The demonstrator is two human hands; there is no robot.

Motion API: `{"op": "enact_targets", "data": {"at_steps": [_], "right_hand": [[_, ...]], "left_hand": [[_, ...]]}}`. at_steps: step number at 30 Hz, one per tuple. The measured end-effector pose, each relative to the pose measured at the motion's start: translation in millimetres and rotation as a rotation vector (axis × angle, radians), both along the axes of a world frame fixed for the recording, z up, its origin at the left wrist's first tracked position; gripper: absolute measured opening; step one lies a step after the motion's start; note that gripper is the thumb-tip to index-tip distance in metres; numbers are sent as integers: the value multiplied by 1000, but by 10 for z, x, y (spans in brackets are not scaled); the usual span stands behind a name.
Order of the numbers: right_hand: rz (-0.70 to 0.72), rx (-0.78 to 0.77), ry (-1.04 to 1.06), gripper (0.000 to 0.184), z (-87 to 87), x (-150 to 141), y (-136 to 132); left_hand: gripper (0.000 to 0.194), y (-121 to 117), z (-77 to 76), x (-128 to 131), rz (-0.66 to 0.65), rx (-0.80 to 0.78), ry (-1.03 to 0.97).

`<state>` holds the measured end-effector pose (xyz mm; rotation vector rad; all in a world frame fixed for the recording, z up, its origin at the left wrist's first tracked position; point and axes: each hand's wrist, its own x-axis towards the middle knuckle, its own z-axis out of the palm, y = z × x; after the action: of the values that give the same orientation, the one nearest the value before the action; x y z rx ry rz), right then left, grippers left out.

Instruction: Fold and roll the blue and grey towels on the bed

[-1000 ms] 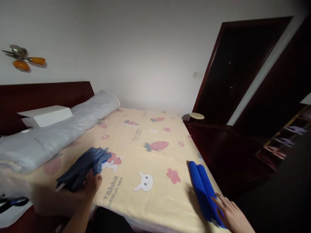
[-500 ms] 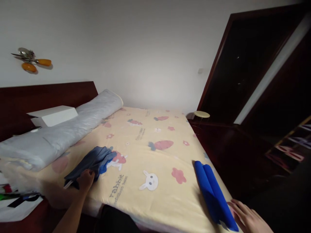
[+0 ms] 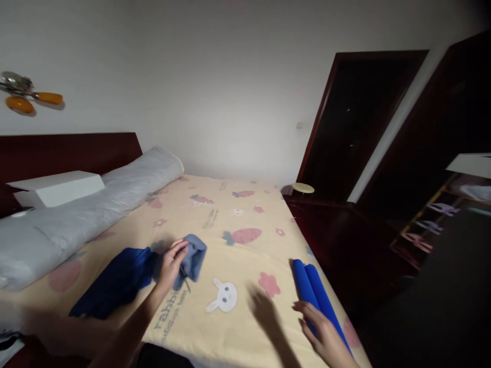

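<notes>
My left hand (image 3: 174, 260) has its fingers closed on a grey-blue cloth (image 3: 195, 255), bunched up a little above the bed sheet. Beside it on the left lies a dark blue cloth (image 3: 115, 286), spread unevenly; I cannot tell whether the two are joined. My right hand (image 3: 320, 329) has its fingers apart and partly bent, over the left side of a bright blue double roll (image 3: 326, 306) near the bed's right edge. Whether those fingers touch the roll is unclear. The rabbit-and-carrot sheet (image 3: 238, 266) lies under everything.
A long grey rolled mattress or quilt (image 3: 115, 199) lies along the headboard (image 3: 69, 153), with a white box (image 3: 61, 186) against it. A round stool (image 3: 303, 188) stands past the far right corner. Shoes sit on a rack (image 3: 422, 225) at right.
My left hand has moved right and up, drawing the grey-blue cloth along and exposing the dark blue cloth. My right hand went from the blue roll's right side to over its left side.
</notes>
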<state>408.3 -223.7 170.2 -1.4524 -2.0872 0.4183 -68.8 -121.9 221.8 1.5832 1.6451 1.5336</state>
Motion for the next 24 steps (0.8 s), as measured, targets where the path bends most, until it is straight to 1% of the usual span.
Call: {"op": "enact_targets", "data": {"at_steps": [2,3,5,7,9,11,12,14,15,16,17,19,22,23,24], "right_hand": [[46,-120,132,40,20,-349,13],[53,-189,198,48,-17,-502,24],[72,-330,346,67,-181,-755,43],[109,-438,463,80,-409,-934,42],[153,-473,533,86,-615,-1055,7],[171,-453,583,86,-728,-1141,-46],[168,-433,608,80,-741,-1178,-69],[145,-392,657,61,-697,-1238,-89],[131,-383,685,52,-652,-1261,-82],[116,-391,721,47,-603,-1277,-65],[98,-413,763,46,-553,-1285,-43],[63,-466,845,51,-461,-1277,2],[36,-510,949,54,-339,-1221,33],[36,-514,976,53,-302,-1198,32],[35,-517,1005,51,-268,-1175,28]], "left_hand": [[46,-126,-153,440,-180,-110,-129],[47,-206,-265,648,-262,-196,-187],[49,-382,-519,1014,-393,-378,-301],[49,-555,-741,1284,-464,-480,-349],[44,-700,-872,1443,-544,-536,-349],[38,-806,-901,1505,-657,-549,-334],[36,-844,-888,1509,-715,-541,-323],[35,-893,-839,1491,-796,-522,-298],[37,-906,-817,1475,-814,-521,-280],[39,-914,-804,1458,-821,-519,-255],[43,-919,-804,1441,-817,-503,-225],[60,-927,-848,1415,-809,-433,-150],[98,-932,-1010,1398,-745,-349,-55],[104,-925,-1075,1397,-696,-338,-36],[102,-910,-1139,1394,-639,-335,-25]]}}
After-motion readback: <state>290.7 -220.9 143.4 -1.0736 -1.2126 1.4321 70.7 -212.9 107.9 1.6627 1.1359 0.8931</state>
